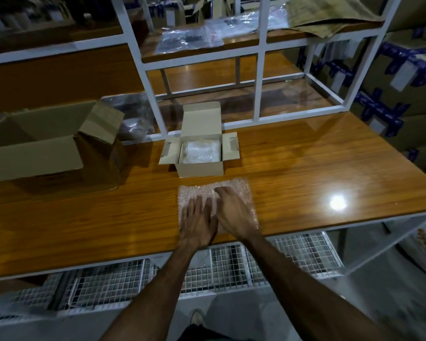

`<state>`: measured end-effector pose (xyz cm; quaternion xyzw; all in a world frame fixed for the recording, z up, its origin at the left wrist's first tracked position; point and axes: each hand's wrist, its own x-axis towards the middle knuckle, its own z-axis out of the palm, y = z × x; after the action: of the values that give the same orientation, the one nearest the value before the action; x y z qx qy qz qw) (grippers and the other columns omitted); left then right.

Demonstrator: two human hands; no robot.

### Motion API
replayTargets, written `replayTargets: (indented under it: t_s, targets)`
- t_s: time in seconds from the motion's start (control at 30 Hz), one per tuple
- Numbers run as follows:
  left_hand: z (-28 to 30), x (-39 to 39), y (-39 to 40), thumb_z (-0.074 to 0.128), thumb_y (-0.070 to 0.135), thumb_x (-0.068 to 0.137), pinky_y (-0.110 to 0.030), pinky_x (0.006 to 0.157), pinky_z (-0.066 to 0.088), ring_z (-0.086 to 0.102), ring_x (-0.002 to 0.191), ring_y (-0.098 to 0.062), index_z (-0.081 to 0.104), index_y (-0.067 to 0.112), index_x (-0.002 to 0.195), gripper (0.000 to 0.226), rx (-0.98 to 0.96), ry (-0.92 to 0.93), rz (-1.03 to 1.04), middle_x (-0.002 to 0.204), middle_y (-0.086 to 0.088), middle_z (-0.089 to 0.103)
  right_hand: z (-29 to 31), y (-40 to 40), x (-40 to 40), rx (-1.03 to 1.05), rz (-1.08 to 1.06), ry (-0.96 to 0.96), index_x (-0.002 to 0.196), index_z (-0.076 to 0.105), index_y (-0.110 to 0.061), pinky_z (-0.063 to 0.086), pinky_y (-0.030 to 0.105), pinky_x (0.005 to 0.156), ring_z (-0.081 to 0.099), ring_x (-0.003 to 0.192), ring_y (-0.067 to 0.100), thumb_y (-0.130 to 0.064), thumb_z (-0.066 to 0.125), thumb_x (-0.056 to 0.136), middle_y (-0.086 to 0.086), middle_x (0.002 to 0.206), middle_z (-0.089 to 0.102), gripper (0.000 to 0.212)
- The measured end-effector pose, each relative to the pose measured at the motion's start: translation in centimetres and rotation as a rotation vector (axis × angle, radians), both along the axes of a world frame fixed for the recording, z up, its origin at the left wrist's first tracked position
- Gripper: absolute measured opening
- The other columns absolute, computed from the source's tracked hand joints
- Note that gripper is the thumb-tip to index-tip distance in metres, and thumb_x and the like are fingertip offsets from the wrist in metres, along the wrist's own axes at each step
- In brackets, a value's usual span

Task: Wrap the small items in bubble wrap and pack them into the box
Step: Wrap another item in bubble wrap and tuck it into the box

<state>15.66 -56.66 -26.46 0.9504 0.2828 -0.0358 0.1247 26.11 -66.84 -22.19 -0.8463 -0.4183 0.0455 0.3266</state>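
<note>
Head cam: both hands lie flat, no grip closed on anything. The left hand (pixel 198 221) and right hand (pixel 234 212) press the bubble wrap (pixel 234 187) onto the surface (pixel 330 163), probably smoothing it. The small box (pixel 199 153) sits open just behind, already holding wrapped stuff.

Glossy wooden table (pixel 305 168), white metal shelving (pixel 260 70) (dim room), wire baskets (pixel 231 267) beneath
</note>
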Motion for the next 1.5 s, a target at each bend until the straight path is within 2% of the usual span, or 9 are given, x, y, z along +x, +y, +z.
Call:
replayTargets:
  t_s: [0.1, 0.37, 0.67, 0.83, 0.9, 1.0, 1.2, 1.3, 1.5]
  targets:
    - [-0.5, -0.5, 0.7, 0.020, 0.070, 0.095, -0.046, 0.129, -0.010, -0.019, 0.160, -0.028, -0.012, 0.019, 0.166, 0.094, 0.075, 0.065, -0.059, 0.171, -0.009, -0.021, -1.2, 2.4, -0.7, -0.122, 0.119, 0.066, 0.157, 0.037, -0.016, 0.038, 0.053, 0.119, 0.037, 0.148, 0.029, -0.027, 0.047, 0.107, 0.011, 0.165, 0.034, 0.052]
    - [-0.3, -1.4, 1.2, 0.009, 0.049, 0.107, -0.044, 0.130, -0.005, -0.005, 0.162, -0.021, 0.001, 0.019, 0.168, 0.068, 0.102, 0.003, 0.087, 0.176, -0.005, -0.004, -5.9, -1.3, 1.9, -0.415, 0.091, -0.226, 0.166, -0.001, -0.022, -0.004, 0.050, 0.129, -0.013, 0.159, 0.027, -0.066, 0.003, 0.105, 0.004, 0.172, -0.013, 0.075]
    - [-0.3, -2.8, 2.6, 0.004, 0.071, 0.102, -0.051, 0.128, -0.011, -0.015, 0.161, -0.027, -0.006, 0.022, 0.167, 0.083, 0.028, 0.035, 0.165, 0.174, -0.006, -0.013, -5.8, -3.8, 4.9, -0.427, -0.029, -0.187, 0.166, -0.002, -0.018, -0.005, 0.054, 0.125, -0.007, 0.160, 0.033, -0.053, 0.002, 0.106, 0.009, 0.172, -0.011, 0.069]
    - [0.7, -3.4, 3.2, 0.027, 0.062, 0.107, -0.054, 0.128, 0.007, 0.013, 0.160, -0.035, 0.019, 0.018, 0.166, 0.074, 0.071, -0.016, 0.185, 0.173, -0.015, 0.016, -5.0, -4.7, 6.7, -0.358, 0.055, -0.124, 0.164, 0.019, -0.020, 0.015, 0.053, 0.126, 0.020, 0.157, 0.033, -0.043, 0.036, 0.107, 0.010, 0.173, 0.014, 0.064]
    - [1.1, -4.0, 2.9, 0.051, 0.051, 0.102, -0.051, 0.116, 0.032, 0.042, 0.140, -0.036, 0.044, 0.015, 0.152, 0.062, 0.091, -0.129, 0.289, 0.153, -0.019, 0.044, -4.3, -5.2, 7.5, -0.241, 0.015, -0.037, 0.155, 0.039, -0.023, 0.038, 0.049, 0.115, 0.046, 0.140, 0.029, -0.041, 0.047, 0.106, 0.012, 0.161, 0.039, 0.054]
    - [1.7, -4.7, 2.1, 0.066, 0.044, 0.094, -0.047, 0.098, 0.040, 0.051, 0.116, -0.034, 0.066, 0.016, 0.118, 0.037, 0.106, -0.219, 0.488, 0.123, -0.015, 0.057, -3.6, -6.0, 8.5, -0.256, -0.032, 0.001, 0.148, 0.049, -0.024, 0.045, 0.046, 0.106, 0.050, 0.127, 0.025, -0.046, 0.055, 0.101, 0.010, 0.148, 0.049, 0.053]
    - [2.4, -3.0, 3.4, 0.085, 0.031, 0.083, -0.027, 0.052, 0.041, 0.057, 0.052, -0.019, 0.062, 0.018, 0.058, 0.036, -0.346, -0.307, 0.813, 0.056, 0.001, 0.057, -2.7, -6.1, 9.0, -0.253, -0.117, 0.136, 0.136, 0.059, -0.031, 0.043, 0.031, 0.080, 0.057, 0.104, 0.019, -0.054, 0.070, 0.087, 0.001, 0.124, 0.061, 0.055]
    - [2.9, -2.5, 3.8, 0.084, 0.013, 0.079, -0.022, 0.050, 0.036, 0.054, 0.052, -0.018, 0.060, 0.015, 0.058, 0.031, -0.439, -0.337, 0.845, 0.057, 0.000, 0.057, -2.0, -5.9, 8.9, -0.244, -0.128, 0.196, 0.135, 0.058, -0.029, 0.042, 0.025, 0.061, 0.062, 0.080, 0.013, -0.050, 0.074, 0.087, -0.007, 0.097, 0.067, 0.055]
    - [5.2, -0.9, 1.6, 0.069, 0.002, 0.086, -0.033, 0.063, 0.041, 0.055, 0.074, -0.022, 0.056, 0.014, 0.087, 0.019, -0.543, -0.595, 0.679, 0.082, -0.003, 0.058, -1.0, -5.9, 8.9, -0.253, -0.178, 0.292, 0.137, 0.056, -0.024, 0.048, 0.032, 0.069, 0.064, 0.078, 0.012, -0.045, 0.079, 0.086, -0.010, 0.091, 0.065, 0.060]
